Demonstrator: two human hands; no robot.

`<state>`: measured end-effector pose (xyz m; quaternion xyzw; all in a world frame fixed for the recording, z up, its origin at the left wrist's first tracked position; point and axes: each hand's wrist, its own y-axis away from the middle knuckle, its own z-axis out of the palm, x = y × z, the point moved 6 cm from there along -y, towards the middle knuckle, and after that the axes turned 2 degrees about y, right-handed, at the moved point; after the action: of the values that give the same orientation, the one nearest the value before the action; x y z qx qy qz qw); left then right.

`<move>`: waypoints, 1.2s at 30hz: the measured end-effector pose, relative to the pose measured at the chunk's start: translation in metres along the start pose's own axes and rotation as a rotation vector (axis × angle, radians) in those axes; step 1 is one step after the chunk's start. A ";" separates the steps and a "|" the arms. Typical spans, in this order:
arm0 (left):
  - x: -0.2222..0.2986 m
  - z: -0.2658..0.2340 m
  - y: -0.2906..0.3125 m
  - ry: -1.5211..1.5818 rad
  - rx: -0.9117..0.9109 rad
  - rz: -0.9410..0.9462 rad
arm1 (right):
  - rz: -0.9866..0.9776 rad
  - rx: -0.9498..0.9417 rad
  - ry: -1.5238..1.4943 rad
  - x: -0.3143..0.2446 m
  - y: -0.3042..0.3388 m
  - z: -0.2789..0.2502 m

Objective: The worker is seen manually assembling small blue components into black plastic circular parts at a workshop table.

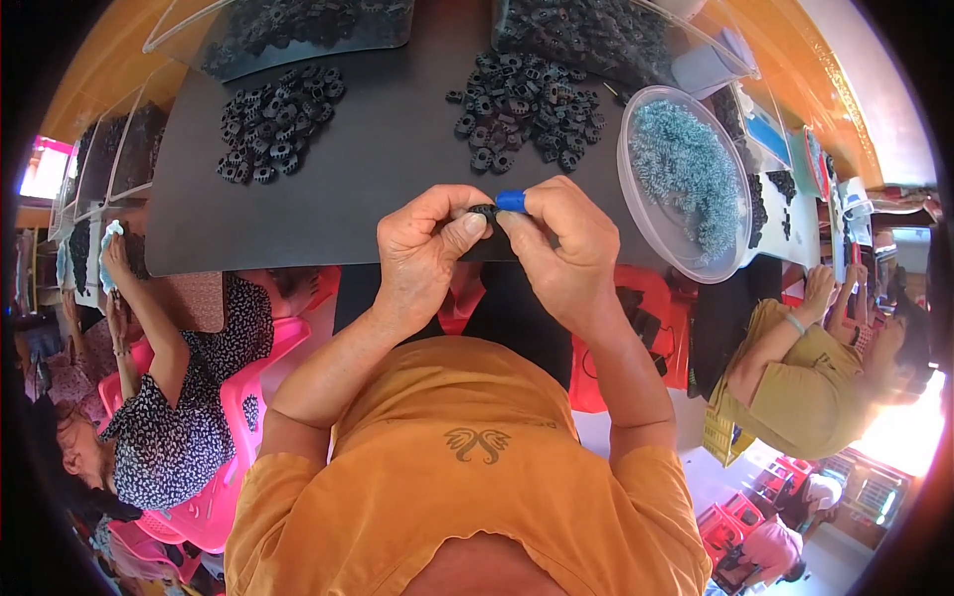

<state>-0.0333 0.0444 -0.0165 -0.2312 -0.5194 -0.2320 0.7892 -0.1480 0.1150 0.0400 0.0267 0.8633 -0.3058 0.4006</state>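
Observation:
In front of my body, at the near edge of the dark table, my left hand pinches a small black plastic part between thumb and forefinger. My right hand meets it from the right, thumb and forefinger closed at the part's right end. A blue sleeve covers the right forefinger's tip. Whatever those right fingertips hold is hidden or too small to name. Similar black parts lie in a left pile and a right pile. To the right, a clear round tub holds many small bluish metal springs.
Two clear bins of black parts, a left bin and a right bin, stand at the table's far side. A white cup is beside the right one. Co-workers sit on both sides; a pink chair is at left.

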 end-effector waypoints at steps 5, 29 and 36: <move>0.002 0.001 0.001 -0.075 0.056 0.014 | -0.131 0.114 0.055 -0.008 0.001 0.005; 0.004 0.002 0.001 0.009 0.000 -0.059 | 0.066 -0.011 -0.031 0.010 0.007 0.002; 0.009 0.001 0.001 -0.504 0.000 0.202 | -0.125 0.035 0.088 0.003 0.011 0.001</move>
<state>-0.0308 0.0445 -0.0079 -0.3324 -0.6739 -0.0871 0.6540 -0.1464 0.1227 0.0324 -0.0069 0.8746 -0.3438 0.3419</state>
